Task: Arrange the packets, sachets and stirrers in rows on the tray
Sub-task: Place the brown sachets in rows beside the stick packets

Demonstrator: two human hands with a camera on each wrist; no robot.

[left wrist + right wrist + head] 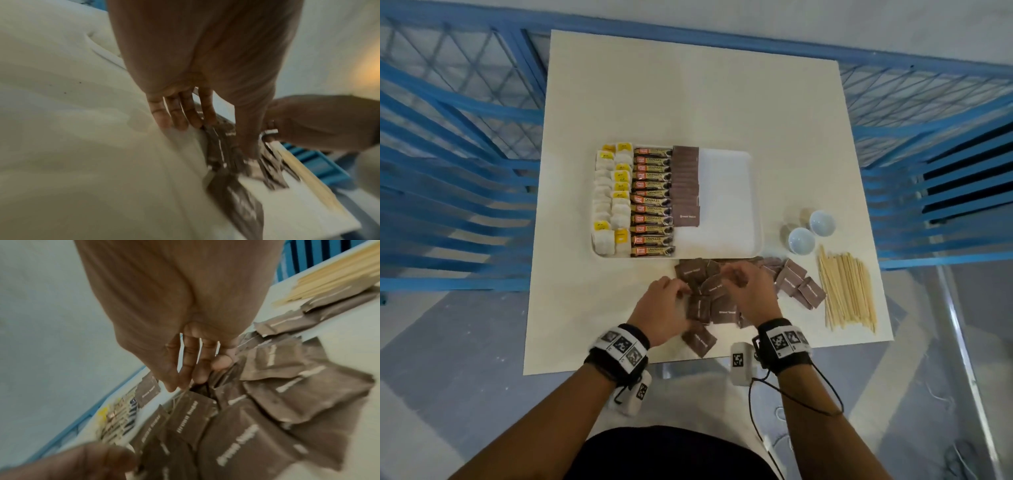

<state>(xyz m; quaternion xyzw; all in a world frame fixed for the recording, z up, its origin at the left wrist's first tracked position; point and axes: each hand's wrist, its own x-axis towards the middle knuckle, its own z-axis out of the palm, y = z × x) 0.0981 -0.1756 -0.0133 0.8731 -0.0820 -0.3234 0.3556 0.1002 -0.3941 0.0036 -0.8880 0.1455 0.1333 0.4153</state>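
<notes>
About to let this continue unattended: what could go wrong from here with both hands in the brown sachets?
The loose brown sachets overlap, so the right hand may lift several. One sachet lies near the table edge; the left hand might knock it off. The stirrers sit close.

White table (pixel 688 96), blue railings (pixel 448 137)

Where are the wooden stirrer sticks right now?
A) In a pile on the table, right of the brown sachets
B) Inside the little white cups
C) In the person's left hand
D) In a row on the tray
A: the wooden stirrers lie bunched on the table, right of the loose brown sachets, outside the tray.
</notes>
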